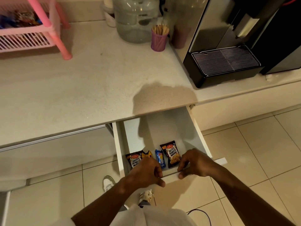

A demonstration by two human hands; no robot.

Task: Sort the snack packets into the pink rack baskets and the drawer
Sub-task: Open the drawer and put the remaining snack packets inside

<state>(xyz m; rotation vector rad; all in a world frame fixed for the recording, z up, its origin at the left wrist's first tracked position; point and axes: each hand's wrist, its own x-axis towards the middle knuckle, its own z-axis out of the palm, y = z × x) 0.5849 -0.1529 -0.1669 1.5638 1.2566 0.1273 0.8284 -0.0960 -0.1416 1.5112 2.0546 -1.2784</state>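
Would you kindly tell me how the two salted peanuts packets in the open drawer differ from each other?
The left peanuts packet sits by the drawer's left wall, partly hidden by the left hand; the right peanuts packet lies farther right and shows almost fully beside the right hand. A yellow packet touches the left one; a blue packet lies beside the right one. Both share the same dark wrapper and lie near the drawer front.

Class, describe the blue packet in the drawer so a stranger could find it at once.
Start at the open drawer below the counter edge, where both hands grip its front panel. Four packets lie near that front. The blue packet is the narrow one between a yellow packet and the right-hand salted peanuts packet, the only blue one there.
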